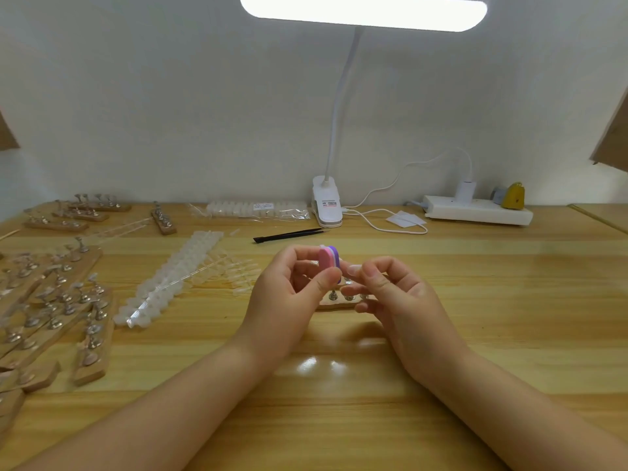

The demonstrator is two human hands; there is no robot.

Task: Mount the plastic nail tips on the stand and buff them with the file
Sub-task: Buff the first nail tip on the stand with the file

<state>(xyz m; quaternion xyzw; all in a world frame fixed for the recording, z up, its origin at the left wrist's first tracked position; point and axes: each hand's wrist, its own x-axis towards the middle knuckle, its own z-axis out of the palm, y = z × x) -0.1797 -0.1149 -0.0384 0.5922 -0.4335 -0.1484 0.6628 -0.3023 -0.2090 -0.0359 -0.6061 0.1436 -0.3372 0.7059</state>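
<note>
Along the left edge of the wooden table [475, 300], a heap of wooden stands [51, 311] with metal pegs is lying in overlapping rows, and more stands [78, 212] are sitting toward the back left corner. Just right of the heap, strips of clear nail tips [170, 280] are running diagonally toward the middle, with loose tips [238, 273] spreading beside them. A bagged pack of tips [251, 209] is resting against the back edge, and black tweezers [289, 235] are lying in front of it.

Near the table's middle, the left hand [289, 294] is pinching a small buffing file [329, 258], pink and purple in layers, between thumb and curled fingers, holding it upright above the surface. Touching the file's right side, a pale nail tip [353, 269] is being held in the pinch of the right hand [394, 294], thumb and forefinger closing on it while the other fingers are curling loosely below. Under both hands, 1 wooden stand [336, 302] is lying flat on the table, its metal pegs partly hidden by the fingers; whether any peg is carrying a tip cannot be told.

Behind the hands, a white clip lamp [326, 202] is gripping the back edge, its head glowing overhead. Farther right, a white power strip [479, 212] is sitting along the back edge, with a yellow object [513, 195] standing on its right end.
</note>
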